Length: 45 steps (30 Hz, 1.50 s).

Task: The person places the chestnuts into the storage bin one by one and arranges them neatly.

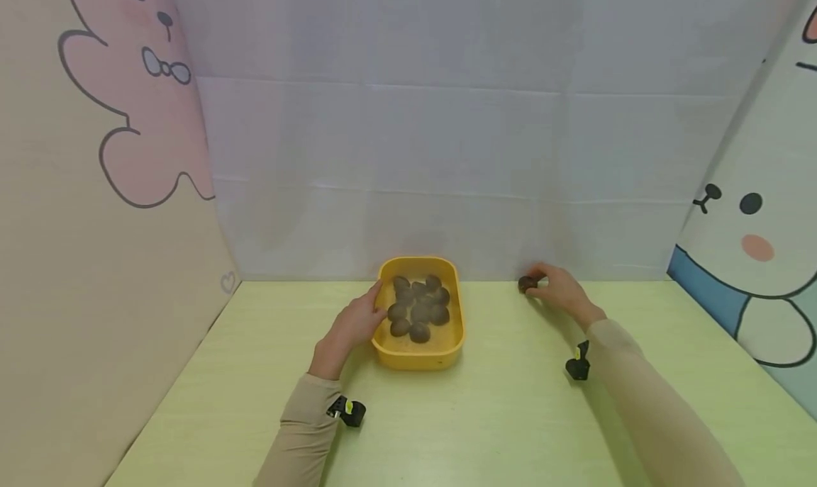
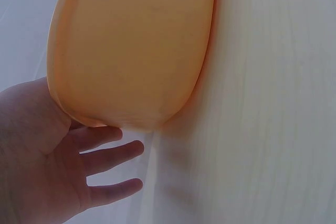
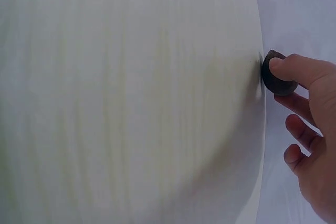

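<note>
A yellow plastic tub (image 1: 418, 360) stands on the table, with several dark brown, rounded pieces (image 1: 419, 332) inside. My left hand (image 1: 356, 322) grips the tub's left rim; in the left wrist view the index finger lies against the outer wall (image 2: 131, 51), the other fingers are spread and the thumb is hidden. Near the table's back edge, right of the tub, my right hand (image 1: 562, 293) pinches one similar dark piece (image 3: 279, 85) between thumb and forefinger. This piece is rounded with a small pointed tip, and its remaining fingers curl loosely below.
The pale yellow-green table (image 1: 485, 402) ends at a whitish cloth backdrop (image 1: 383, 132). Side panels with cartoon prints, a pink figure (image 1: 153, 140) and a white one (image 1: 753, 260), rise at left and right. Small black cameras (image 1: 577, 368) are worn at both wrists.
</note>
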{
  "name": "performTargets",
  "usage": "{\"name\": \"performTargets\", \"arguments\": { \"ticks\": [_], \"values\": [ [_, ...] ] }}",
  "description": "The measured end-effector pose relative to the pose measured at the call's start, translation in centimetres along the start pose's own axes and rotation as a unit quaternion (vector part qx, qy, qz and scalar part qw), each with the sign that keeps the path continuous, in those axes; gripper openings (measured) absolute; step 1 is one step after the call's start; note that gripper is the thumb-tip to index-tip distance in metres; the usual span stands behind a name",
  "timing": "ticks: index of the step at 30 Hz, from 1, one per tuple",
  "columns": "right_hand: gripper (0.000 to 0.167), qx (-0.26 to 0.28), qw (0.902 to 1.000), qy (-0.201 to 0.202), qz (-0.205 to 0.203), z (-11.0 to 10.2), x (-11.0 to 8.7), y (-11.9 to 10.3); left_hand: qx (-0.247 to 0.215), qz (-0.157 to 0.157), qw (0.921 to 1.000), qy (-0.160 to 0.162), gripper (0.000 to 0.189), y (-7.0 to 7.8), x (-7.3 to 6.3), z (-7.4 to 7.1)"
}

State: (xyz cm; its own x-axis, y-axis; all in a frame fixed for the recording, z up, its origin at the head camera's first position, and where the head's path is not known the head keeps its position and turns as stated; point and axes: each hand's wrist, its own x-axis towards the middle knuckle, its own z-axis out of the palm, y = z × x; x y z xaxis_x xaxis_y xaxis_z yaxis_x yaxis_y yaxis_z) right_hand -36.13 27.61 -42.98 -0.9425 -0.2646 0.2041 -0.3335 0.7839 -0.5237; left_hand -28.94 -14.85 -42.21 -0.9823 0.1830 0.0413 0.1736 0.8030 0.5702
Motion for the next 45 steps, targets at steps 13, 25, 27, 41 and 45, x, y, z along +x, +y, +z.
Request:
{"name": "performTargets", "arguments": {
  "ticks": [13,25,27,41,45],
  "values": [
    [0.030,-0.016,0.9972,0.026,-0.068,-0.2,-0.4,-1.3,0.004,-0.004,1.0000,0.002,0.065,0.1,0.0,0.0],
    [0.029,-0.026,0.9914,0.035,-0.123,0.1,-1.0,-4.8,0.002,-0.005,1.0000,0.001,0.065,0.1,-0.1,0.0],
    [0.030,-0.034,0.9898,0.042,-0.132,0.2,-1.1,-5.5,0.001,-0.005,1.0000,0.001,0.065,0.1,-0.1,0.0],
    [0.034,-0.045,0.9844,0.048,-0.163,0.4,-1.7,-9.7,-0.003,-0.004,1.0000,-0.004,0.065,0.3,-0.3,-0.2],
    [0.035,-0.045,0.9814,0.049,-0.180,0.6,-1.9,-10.4,-0.002,-0.007,1.0000,-0.005,0.065,0.4,-0.3,-0.3]
  ]
}}
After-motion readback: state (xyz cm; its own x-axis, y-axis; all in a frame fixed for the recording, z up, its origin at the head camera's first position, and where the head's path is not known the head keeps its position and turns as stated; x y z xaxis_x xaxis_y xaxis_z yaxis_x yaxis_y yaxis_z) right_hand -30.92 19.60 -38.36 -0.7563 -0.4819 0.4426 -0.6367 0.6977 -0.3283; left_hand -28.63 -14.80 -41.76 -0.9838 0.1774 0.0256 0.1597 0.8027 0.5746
